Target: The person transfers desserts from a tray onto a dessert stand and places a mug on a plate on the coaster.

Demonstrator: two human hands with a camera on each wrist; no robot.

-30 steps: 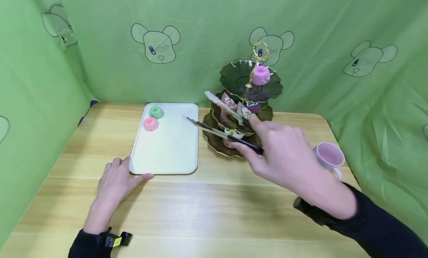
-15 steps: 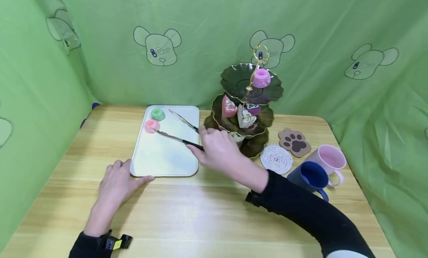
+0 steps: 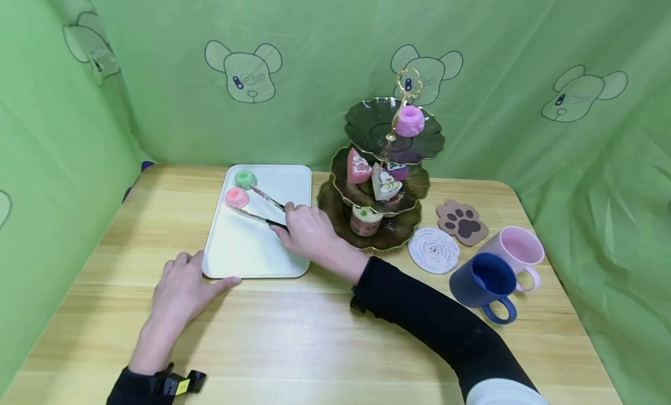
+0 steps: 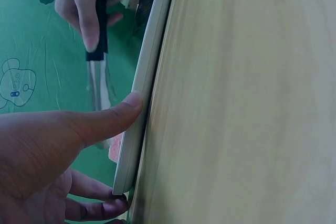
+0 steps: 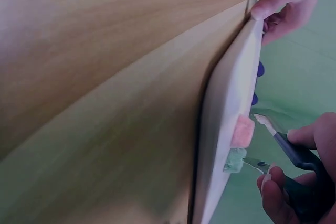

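Note:
My left hand [image 3: 180, 288] holds the near left corner of the white tray [image 3: 267, 250], thumb along the front edge and fingers round the side. In my right hand [image 3: 310, 231] are black-handled tongs [image 3: 250, 215], gripped above the tray with their arms spread. Their tips stand on either side of a small pink ring-shaped cake [image 3: 237, 197], one tip close to the green ring-shaped cake [image 3: 245, 179] just behind it. In the right wrist view the tongs' black handle [image 5: 296, 153] shows between thumb and fingers, the tips beside both cakes.
Right of the tray stands a three-tier dark stand [image 3: 367, 116] with a purple ring cake [image 3: 410, 122], cake slices [image 3: 386, 183] and a cup dessert [image 3: 366, 221]. Farther right are a round coaster [image 3: 433, 250], a paw-shaped coaster [image 3: 462, 223], a blue mug [image 3: 482, 280] and a pink mug [image 3: 516, 247].
My right hand has carried the tongs left from in front of the stand to over the tray, the tips coming down around the pink cake. The left hand stays at the tray corner.

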